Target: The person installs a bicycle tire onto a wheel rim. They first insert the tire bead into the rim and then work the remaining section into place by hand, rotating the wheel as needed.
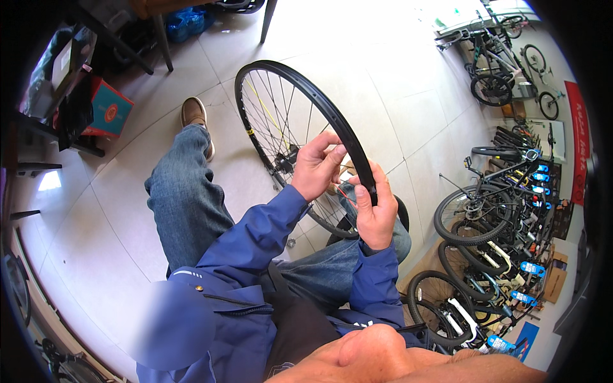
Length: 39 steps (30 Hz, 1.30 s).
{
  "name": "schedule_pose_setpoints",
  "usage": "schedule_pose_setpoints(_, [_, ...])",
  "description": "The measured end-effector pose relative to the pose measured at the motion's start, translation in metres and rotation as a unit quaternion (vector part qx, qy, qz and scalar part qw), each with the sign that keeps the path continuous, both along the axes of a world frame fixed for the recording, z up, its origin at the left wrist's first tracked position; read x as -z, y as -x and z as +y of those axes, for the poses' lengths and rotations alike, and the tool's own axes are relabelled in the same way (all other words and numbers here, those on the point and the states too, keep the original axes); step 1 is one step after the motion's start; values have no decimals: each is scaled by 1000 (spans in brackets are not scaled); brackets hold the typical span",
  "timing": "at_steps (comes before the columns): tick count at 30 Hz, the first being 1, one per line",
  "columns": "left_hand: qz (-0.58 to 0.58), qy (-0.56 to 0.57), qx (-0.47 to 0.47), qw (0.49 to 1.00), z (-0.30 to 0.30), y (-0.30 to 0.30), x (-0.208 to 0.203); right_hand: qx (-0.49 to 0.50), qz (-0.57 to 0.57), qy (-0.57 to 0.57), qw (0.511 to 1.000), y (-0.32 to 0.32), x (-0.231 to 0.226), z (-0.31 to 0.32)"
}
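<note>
A bare bicycle wheel [311,90] with a black rim, thin spokes and no tire stands tilted in front of me, partly between my legs. One of its spokes is yellow. My right hand [375,214] is closed round the near part of the rim, fingers on the outer side and thumb on the inner. Just inside the rim, my left hand [317,167] is closed in a pinch among the spokes; what sits between its fingertips is hidden. A thin red piece [345,196] shows between the two hands, too small to name.
Several bicycles [476,214] stand in a row along the right side, and more [491,89] at the far right. A red and teal box [110,110] sits at the left beside dark furniture legs. Blue plastic bags [186,24] lie at the back on the tiled floor [105,210].
</note>
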<state>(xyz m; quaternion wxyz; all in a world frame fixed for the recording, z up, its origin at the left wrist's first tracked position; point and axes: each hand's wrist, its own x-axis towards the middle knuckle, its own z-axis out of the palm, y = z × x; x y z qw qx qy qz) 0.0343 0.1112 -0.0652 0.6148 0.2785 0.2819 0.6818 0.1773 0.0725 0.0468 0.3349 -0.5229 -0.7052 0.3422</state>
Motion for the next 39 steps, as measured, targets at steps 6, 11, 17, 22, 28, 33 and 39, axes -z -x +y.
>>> schedule_pose_setpoints(6, [29,-5,11,999,-1,5,-7,7,13,7,1000,-5,5,1])
schedule_pose_setpoints(11, [-20,27,-174,984,-9,-3,-17,0,-7,-1,1000,-8,4,2])
schedule_pose_setpoints(17, [250,41,-342,905,4,15,-11,2,-1,-5,1000,-3,3,3])
schedule_pose_setpoints(22, [161,-9,-287,944,17,20,-8,-4,-11,-9,1000,-7,7,3])
schedule_pose_setpoints(28, [177,22,-284,942,19,17,-15,7,3,8,1000,-8,8,2])
schedule_pose_setpoints(33, [193,39,-283,939,20,15,-21,4,18,3,1000,-7,9,1])
schedule_pose_setpoints(39, [228,31,-277,933,19,12,-24,1,-10,-1,1000,-7,8,1])
